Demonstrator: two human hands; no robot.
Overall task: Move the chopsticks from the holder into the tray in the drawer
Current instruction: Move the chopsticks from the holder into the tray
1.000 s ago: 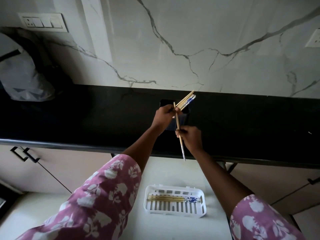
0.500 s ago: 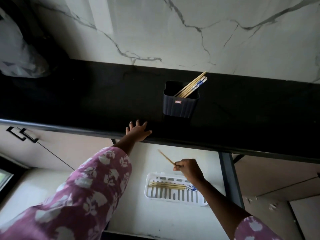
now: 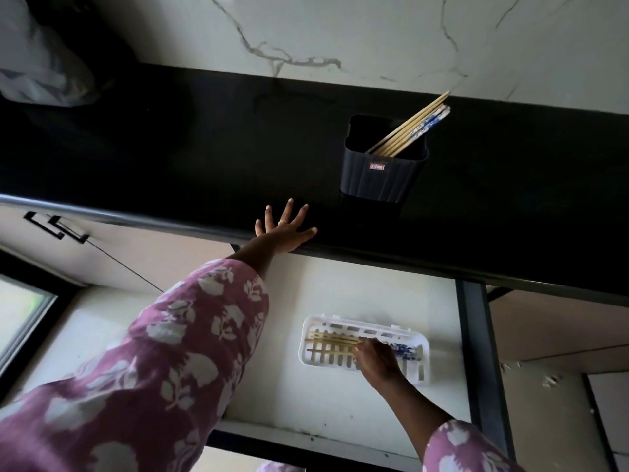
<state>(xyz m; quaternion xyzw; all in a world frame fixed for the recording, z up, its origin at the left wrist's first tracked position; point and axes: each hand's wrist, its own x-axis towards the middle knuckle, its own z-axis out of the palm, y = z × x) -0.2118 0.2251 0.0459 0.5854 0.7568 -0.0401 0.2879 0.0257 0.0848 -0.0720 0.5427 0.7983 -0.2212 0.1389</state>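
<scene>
countertop (image 3: 170, 158): plain black, glossy along its front edge
wall (image 3: 374, 32): white marble pattern with thin grey veins
holder (image 3: 383, 178): dark navy with fine vertical ribs and a small red-and-white label on the front
chopsticks in the holder (image 3: 410, 129): pale wood colour; some have white tops with blue print
tray (image 3: 340, 323): white, slotted
chopsticks in the tray (image 3: 332, 339): pale yellow-tan, with blue-and-white patterned ends at the right
drawer floor (image 3: 306, 386): off-white
sleeves (image 3: 163, 362): mauve-pink with a white floral print
ring on the left hand (image 3: 282, 223): yellow
cabinet fronts (image 3: 143, 247): beige-pink with black handles
</scene>
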